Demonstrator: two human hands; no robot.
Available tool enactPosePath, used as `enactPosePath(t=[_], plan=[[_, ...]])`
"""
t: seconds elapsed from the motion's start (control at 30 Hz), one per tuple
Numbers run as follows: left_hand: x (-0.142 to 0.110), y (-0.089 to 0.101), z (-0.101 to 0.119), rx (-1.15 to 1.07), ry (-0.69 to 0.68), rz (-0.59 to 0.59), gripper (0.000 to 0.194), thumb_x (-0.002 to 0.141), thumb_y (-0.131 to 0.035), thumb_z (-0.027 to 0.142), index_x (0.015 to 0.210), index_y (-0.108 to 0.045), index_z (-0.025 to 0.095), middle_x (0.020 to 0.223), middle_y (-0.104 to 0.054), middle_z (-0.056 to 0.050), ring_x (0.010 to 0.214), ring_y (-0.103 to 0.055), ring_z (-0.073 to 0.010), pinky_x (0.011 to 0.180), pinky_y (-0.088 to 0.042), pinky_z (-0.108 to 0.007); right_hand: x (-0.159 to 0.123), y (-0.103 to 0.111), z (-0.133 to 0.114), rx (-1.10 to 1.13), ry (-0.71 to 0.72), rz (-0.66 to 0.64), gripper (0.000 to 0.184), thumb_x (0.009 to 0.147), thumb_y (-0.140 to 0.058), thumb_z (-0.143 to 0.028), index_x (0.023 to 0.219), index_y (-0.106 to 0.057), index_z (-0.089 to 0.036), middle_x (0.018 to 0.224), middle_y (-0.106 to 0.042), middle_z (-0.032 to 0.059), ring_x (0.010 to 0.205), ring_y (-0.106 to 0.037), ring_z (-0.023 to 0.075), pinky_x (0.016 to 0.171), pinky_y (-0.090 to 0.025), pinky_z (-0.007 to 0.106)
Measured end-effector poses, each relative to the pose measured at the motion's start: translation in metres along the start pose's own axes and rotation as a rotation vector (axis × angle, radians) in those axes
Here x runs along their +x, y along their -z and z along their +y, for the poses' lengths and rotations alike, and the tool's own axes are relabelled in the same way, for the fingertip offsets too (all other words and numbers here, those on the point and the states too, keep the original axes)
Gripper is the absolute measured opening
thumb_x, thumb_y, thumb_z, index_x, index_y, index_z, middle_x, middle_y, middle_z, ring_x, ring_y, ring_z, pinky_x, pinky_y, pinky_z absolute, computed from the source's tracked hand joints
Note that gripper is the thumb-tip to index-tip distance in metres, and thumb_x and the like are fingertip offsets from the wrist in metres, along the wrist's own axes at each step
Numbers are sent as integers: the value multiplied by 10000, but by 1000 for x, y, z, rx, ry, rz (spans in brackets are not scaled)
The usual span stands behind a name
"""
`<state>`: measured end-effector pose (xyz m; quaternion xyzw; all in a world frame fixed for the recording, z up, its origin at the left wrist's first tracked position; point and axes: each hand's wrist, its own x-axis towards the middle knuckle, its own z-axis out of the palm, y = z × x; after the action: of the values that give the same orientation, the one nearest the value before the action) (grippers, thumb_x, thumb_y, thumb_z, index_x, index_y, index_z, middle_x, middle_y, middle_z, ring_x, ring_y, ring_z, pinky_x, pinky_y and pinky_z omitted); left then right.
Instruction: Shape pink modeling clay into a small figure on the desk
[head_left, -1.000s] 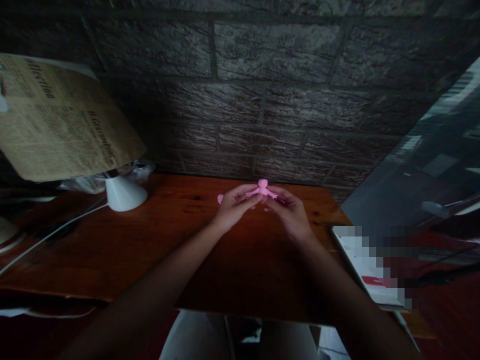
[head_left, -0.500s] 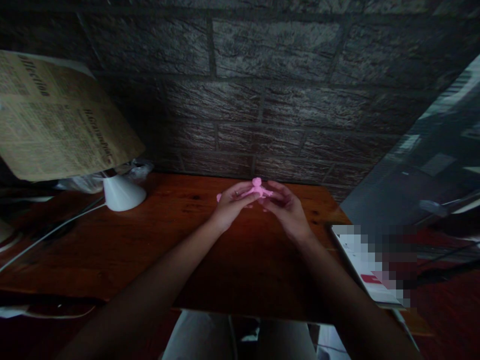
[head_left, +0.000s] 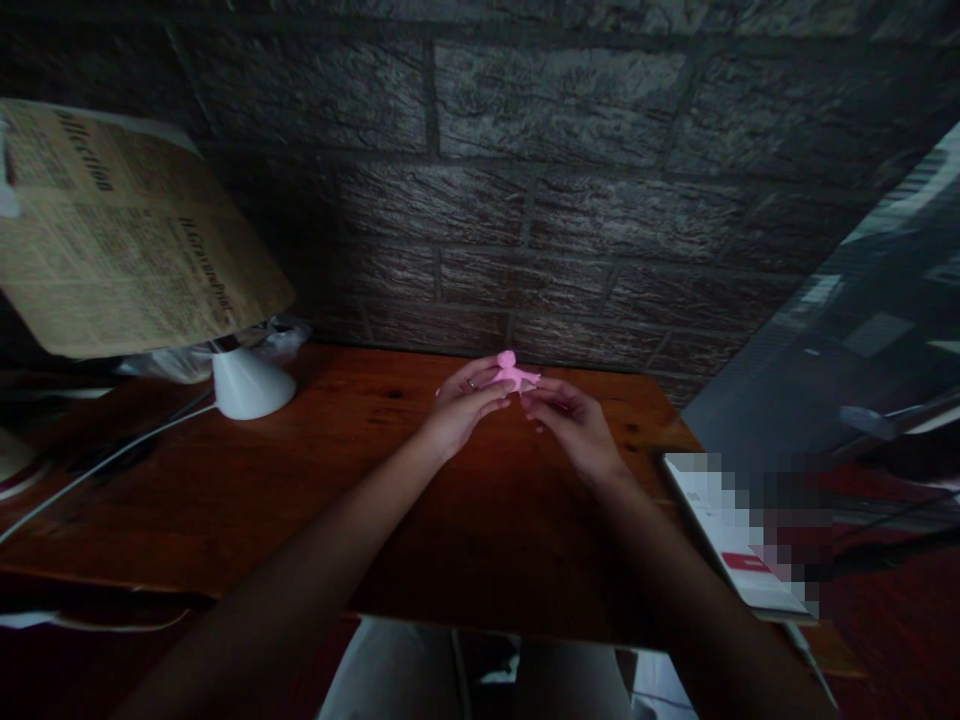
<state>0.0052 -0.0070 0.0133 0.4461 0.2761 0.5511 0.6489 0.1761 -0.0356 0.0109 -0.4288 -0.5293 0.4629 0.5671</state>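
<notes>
A small pink doll-like figure [head_left: 507, 362] with a round head and an outstretched arm is held up above the wooden table. My left hand [head_left: 461, 405], a ring on one finger, is closed around its left side, thumb in front and fingers behind. My right hand [head_left: 574, 415] pinches at the figure's lower right with thumb and fingertips, just under the outstretched arm. Fingers cover much of the figure's lower body. A speck of pink also shows at the outer edge of my left hand.
A lamp with a newsprint shade [head_left: 142, 240] and white base [head_left: 251, 385] stands on the table [head_left: 247, 500] at left, its cord running forward. A white flat box or booklet [head_left: 712, 510] lies at the right edge. Behind is a dark brick wall [head_left: 472, 210].
The pink figure has turned and shifted slightly left. My right fingers have moved from beside its arm to lower on its body. The view has shifted slightly.
</notes>
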Motion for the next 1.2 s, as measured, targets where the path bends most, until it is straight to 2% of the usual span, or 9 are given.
enactPosePath(t=[0.17, 0.27, 0.37, 0.47, 0.67, 0.77, 0.93, 1.07, 1.2], plan=[[0, 2, -5, 166, -144, -32, 439, 708, -862, 261, 1125, -736, 203, 1151, -761, -89, 1020, -702, -200, 791, -563, -277, -1, -1, 0, -9, 33, -34, 401, 702, -865, -411, 1048, -757, -241, 936, -780, 39, 698, -675, 154, 602, -520, 294], [3, 7, -11, 282, -265, -52, 395, 720, -843, 260, 1096, -737, 199, 1178, -757, -93, 1049, -704, -214, 832, -580, -312, -1, -1, -1, -28, 35, -41, 409, 723, -847, -458, 1055, -764, -234, 942, -783, 48, 694, -678, 154, 599, -519, 292], [6, 11, -16, 376, -333, -68, 316, 771, -807, 257, 1071, -733, 193, 1164, -764, -93, 1061, -715, -213, 905, -588, -353, -2, -1, 0, -43, 32, -34, 395, 737, -834, -494, 1030, -772, -236, 953, -784, 53, 692, -678, 154, 605, -524, 296], [5, 10, -18, 458, -411, -76, 295, 803, -795, 253, 1083, -724, 195, 1155, -771, -94, 1048, -730, -209, 897, -601, -346, -1, 0, 1, -50, 39, -25, 393, 745, -823, -532, 1008, -779, -244, 934, -783, 50, 684, -673, 155, 599, -527, 300], [-6, 2, -12, 736, -702, -35, 210, 897, -722, 191, 1107, -731, 195, 1147, -773, -95, 1035, -734, -190, 918, -607, -340, -1, 1, 1, -52, 41, -16, 396, 746, -818, -541, 990, -777, -232, 868, -767, 39, 669, -666, 153, 594, -523, 295], [-10, 0, -10, 823, -795, 1, 190, 902, -716, 166, 1089, -739, 188, 1156, -766, -99, 1035, -729, -184, 921, -610, -339, -1, -1, 0, -39, 49, -1, 386, 744, -822, -527, 984, -772, -229, 868, -767, 38, 664, -664, 147, 586, -518, 286], [-9, 2, -12, 843, -815, 9, 184, 902, -725, 169, 1081, -747, 201, 1138, -772, -86, 1002, -737, -174, 884, -624, -334, -2, -2, 1, -27, 79, 0, 349, 753, -821, -501, 972, -769, -234, 845, -756, 30, 666, -659, 147, 594, -528, 294], [-8, 1, -13, 818, -802, 6, 149, 899, -730, 179, 1044, -757, 202, 1132, -780, -84, 1022, -739, -181, 893, -624, -344, -2, -1, 3, -37, 110, 6, 322, 756, -825, -481, 962, -777, -238, 905, -767, 39, 654, -644, 139, 585, -526, 298], [-6, 1, -16, 717, -704, 13, 197, 874, -755, 209, 1070, -744, 195, 1107, -791, -84, 994, -749, -180, 866, -624, -325, -1, -2, 2, -36, 124, 24, 296, 785, -807, -472, 965, -783, -239, 882, -765, 37, 657, -645, 143, 575, -520, 296]])
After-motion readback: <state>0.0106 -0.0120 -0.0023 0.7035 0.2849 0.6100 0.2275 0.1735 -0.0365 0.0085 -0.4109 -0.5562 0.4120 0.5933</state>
